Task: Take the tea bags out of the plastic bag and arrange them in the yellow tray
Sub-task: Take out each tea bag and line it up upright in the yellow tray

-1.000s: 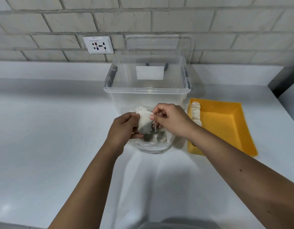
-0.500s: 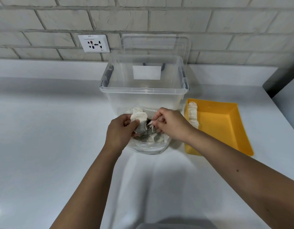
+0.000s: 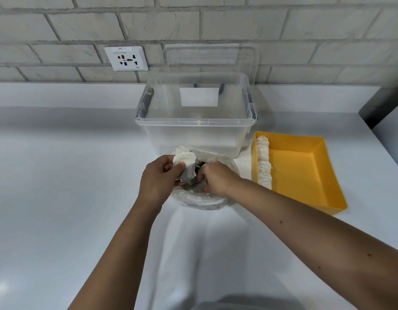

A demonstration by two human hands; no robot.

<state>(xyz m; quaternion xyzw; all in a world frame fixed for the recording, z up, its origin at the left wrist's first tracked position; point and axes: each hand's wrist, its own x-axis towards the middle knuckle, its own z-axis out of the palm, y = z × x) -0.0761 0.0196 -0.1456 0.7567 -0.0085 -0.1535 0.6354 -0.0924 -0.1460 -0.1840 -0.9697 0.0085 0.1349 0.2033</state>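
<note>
A clear plastic bag (image 3: 201, 201) holding several tea bags lies on the white counter, in front of a clear tub. My left hand (image 3: 159, 180) grips a small bunch of white tea bags (image 3: 185, 161) at the bag's mouth. My right hand (image 3: 214, 179) reaches down into the bag, its fingers curled around tea bags there; the fingertips are hidden. The yellow tray (image 3: 305, 175) sits to the right, with a row of tea bags (image 3: 264, 163) lined along its left wall.
A clear storage tub (image 3: 194, 126) stands right behind the bag, its lid leaning on the brick wall. A wall socket (image 3: 126, 58) is at the back left. A dark object (image 3: 381, 108) sits at the counter's far right edge.
My right hand has dropped from the tea bags held up by my left hand down into the plastic bag. My left hand keeps its hold on the bunch.
</note>
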